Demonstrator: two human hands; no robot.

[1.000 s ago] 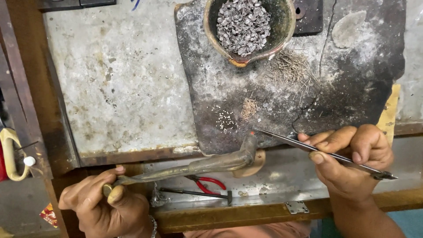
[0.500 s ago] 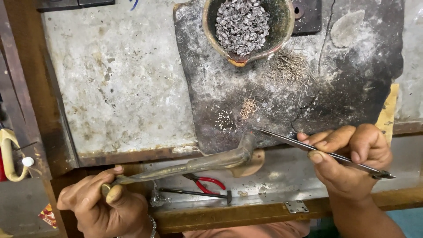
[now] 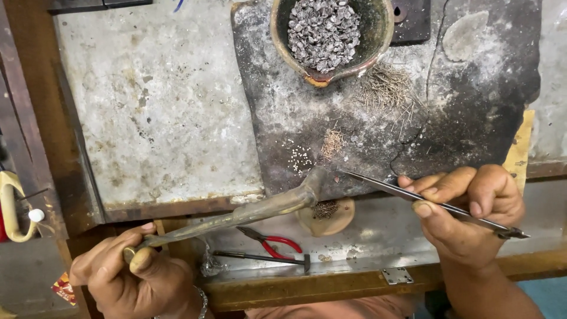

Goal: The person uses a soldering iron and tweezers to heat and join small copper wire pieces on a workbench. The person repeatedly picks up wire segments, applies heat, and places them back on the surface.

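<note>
At lower left I see my left hand (image 3: 127,277) with its fingers wrapped tight around a curved brass blowpipe (image 3: 236,215), whose tip reaches the dark slab (image 3: 472,106) at centre frame. At lower right my right hand (image 3: 463,212) pinches long tweezers (image 3: 425,201), their points beside tiny beads (image 3: 301,158). A clay bowl (image 3: 378,35) of metal bits sits top centre.

The left hand (image 3: 133,277) has its grip closed round a curved brass blowpipe (image 3: 236,215), whose tip lies at the edge of a charred slab (image 3: 472,100) on the counter (image 3: 153,112). The right hand (image 3: 466,215) pinches long tweezers (image 3: 413,195), their points near tiny beads (image 3: 301,158). A clay bowl (image 3: 378,35) of metal bits sits above.
</note>
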